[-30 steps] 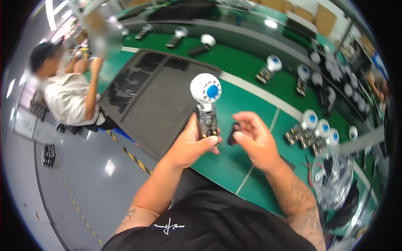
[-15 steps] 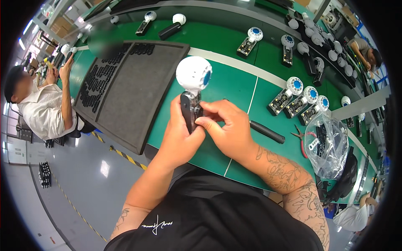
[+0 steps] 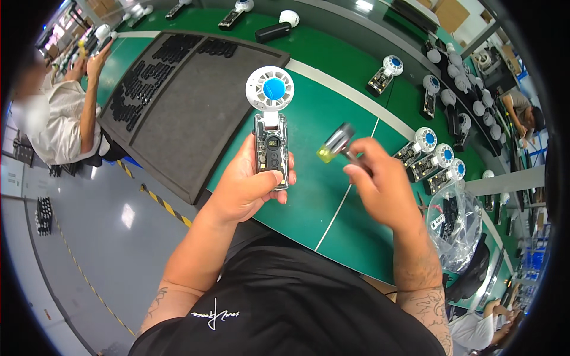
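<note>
White fan (image 3: 272, 132), gripped in my left hand (image 3: 249, 184), now faces up; right hand (image 3: 379, 185) swapped fingerwork for grasping a hammer (image 3: 338, 142) between them.

The held fan head (image 3: 272, 89) is white and blue, the desk (image 3: 314, 204) green, the floor tape (image 3: 167, 208) yellow-and-black striped.
</note>
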The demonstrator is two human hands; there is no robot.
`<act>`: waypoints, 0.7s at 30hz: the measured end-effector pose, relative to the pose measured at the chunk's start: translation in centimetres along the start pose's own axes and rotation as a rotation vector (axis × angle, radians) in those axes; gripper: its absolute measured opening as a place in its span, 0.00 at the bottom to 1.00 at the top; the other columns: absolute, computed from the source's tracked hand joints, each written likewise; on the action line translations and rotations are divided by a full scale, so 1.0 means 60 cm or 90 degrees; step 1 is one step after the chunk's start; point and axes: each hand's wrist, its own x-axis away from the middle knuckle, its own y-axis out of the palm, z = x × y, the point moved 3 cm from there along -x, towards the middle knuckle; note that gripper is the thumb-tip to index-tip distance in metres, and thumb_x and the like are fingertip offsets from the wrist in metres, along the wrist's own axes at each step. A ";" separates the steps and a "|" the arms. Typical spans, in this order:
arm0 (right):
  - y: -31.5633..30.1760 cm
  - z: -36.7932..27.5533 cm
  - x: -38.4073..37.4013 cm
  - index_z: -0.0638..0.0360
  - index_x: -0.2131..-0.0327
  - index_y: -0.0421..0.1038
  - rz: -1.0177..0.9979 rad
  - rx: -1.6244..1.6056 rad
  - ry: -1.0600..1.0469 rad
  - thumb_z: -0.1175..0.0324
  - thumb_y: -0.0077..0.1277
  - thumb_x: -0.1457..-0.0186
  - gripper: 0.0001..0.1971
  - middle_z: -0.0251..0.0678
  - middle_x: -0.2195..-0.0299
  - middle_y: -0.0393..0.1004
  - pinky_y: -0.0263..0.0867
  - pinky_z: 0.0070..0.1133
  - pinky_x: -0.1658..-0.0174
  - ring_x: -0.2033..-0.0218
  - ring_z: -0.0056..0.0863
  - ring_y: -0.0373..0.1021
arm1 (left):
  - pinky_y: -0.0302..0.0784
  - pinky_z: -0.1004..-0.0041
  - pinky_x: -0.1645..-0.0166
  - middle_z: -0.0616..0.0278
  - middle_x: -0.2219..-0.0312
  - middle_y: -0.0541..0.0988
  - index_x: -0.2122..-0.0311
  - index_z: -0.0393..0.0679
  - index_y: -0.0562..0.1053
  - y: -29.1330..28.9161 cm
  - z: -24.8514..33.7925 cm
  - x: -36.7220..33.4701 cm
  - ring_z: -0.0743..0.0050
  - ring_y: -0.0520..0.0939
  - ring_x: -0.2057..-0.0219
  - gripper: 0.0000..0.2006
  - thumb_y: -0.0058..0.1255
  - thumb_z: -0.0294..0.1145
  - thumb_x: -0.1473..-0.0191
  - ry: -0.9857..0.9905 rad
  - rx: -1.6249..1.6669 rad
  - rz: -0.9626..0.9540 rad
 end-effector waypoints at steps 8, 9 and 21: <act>0.031 -0.049 0.046 0.52 0.45 0.76 0.260 0.135 -0.587 0.76 0.56 0.45 0.23 0.29 0.72 0.76 0.66 0.20 0.63 0.69 0.24 0.70 | 0.79 0.75 0.70 0.50 0.55 0.75 0.34 0.43 0.58 0.013 0.016 -0.001 0.66 0.80 0.62 0.35 0.47 0.14 0.49 -0.004 -0.056 0.038; 0.060 -0.048 0.010 0.50 0.45 0.77 0.209 0.142 -0.481 0.76 0.57 0.46 0.23 0.29 0.72 0.76 0.67 0.20 0.64 0.70 0.25 0.70 | 0.79 0.75 0.69 0.50 0.55 0.75 0.34 0.43 0.58 0.014 0.021 0.000 0.66 0.80 0.62 0.35 0.47 0.14 0.49 -0.003 -0.064 0.045; 0.073 -0.084 -0.006 0.54 0.47 0.79 0.160 0.146 -0.410 0.83 0.58 0.50 0.25 0.30 0.69 0.78 0.70 0.25 0.68 0.76 0.31 0.68 | 0.81 0.71 0.66 0.51 0.53 0.75 0.31 0.46 0.55 -0.027 0.027 0.016 0.64 0.79 0.59 0.40 0.45 0.12 0.52 -0.004 0.041 0.022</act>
